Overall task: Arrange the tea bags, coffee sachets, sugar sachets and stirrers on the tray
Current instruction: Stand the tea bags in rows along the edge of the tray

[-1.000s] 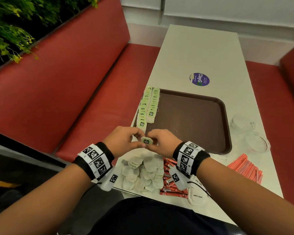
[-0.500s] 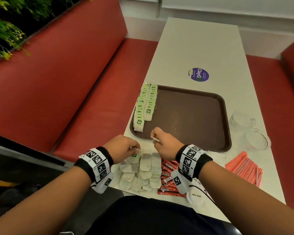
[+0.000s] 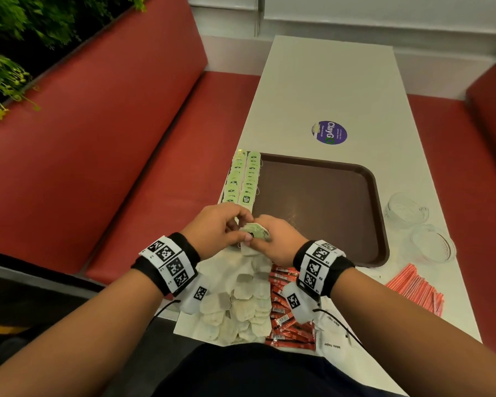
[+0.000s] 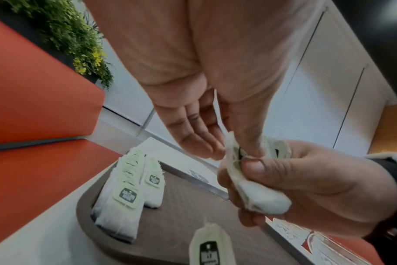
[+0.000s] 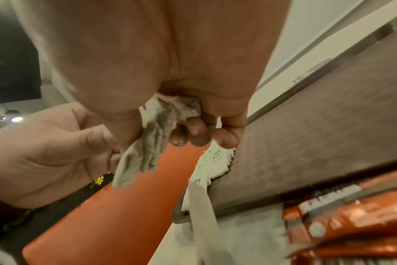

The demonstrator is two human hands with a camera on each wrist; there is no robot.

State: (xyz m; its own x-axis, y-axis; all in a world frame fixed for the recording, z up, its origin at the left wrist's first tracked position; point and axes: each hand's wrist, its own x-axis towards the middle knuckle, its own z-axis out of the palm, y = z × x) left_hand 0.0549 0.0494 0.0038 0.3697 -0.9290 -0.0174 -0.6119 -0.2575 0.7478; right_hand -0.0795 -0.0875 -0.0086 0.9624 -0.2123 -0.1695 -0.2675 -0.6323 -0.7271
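Both hands meet just above the front left corner of the brown tray (image 3: 321,196). My right hand (image 3: 259,239) grips a white tea bag (image 3: 254,233) with a green tag, thumb on top. My left hand (image 3: 242,224) pinches the same tea bag (image 4: 261,195) at its tag end with thumb and fingertips. The bag looks crumpled in the right wrist view, where it may be more than one (image 5: 147,147). Two rows of tea bags (image 3: 242,179) lie along the tray's left side. Another tea bag (image 4: 211,245) shows low over the tray's front; I cannot tell whether it lies or hangs.
On the table in front of the tray are a pile of loose tea bags (image 3: 241,299), red coffee sachets (image 3: 287,313) and white sugar sachets (image 3: 335,342). Orange stirrers (image 3: 415,290) lie at the right, with two glass bowls (image 3: 405,209) beyond them. Red benches flank the table.
Half a second ago both hands were lower, at the loose pile. They have since risen and come together at the tray's front left corner with a tea bag between them.
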